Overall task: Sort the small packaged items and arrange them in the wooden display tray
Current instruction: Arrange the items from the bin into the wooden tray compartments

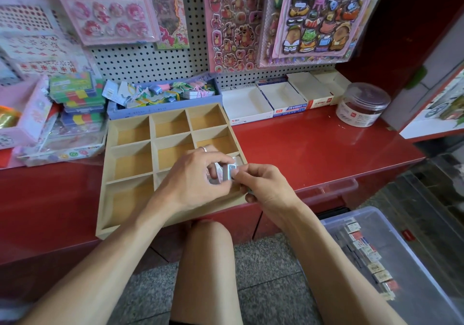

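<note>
Worktop (313,146), glossy red, carrying a shallow pale wooden display tray (108,164) divided into nine square compartments; the tray's near edge overhangs the front lip of the worktop. Compartments in view hold nothing, save the near right one, mostly hidden under the hands, with a glimpse of clear wrapping at its far corner.

Left hand (193,179), ring on one finger, fingers curled round a small silvery packaged item (227,175) held above the tray's near right area. Right hand (263,186), fingers pinching the same item from its right side; both hands touch it.

Surroundings, far side: lilac plastic basket (125,112) of tagged trinkets just behind the tray; row of open white card boxes (276,99) to its right along the grey pegboard (150,61); clear round plastic jar with lid (361,106) near the right end. Sticker sheets (233,23) hang on the pegboard above. Left of the tray: stacked coloured packets (77,96) and a pink box (22,116), close against the tray's left wall.

Open room: bare red surface between tray and jar. Below right, on the speckled floor, a clear plastic storage bin (426,287) holding a line of small boxed items (366,252). A bare knee (208,249) sits under the tray's overhang.
</note>
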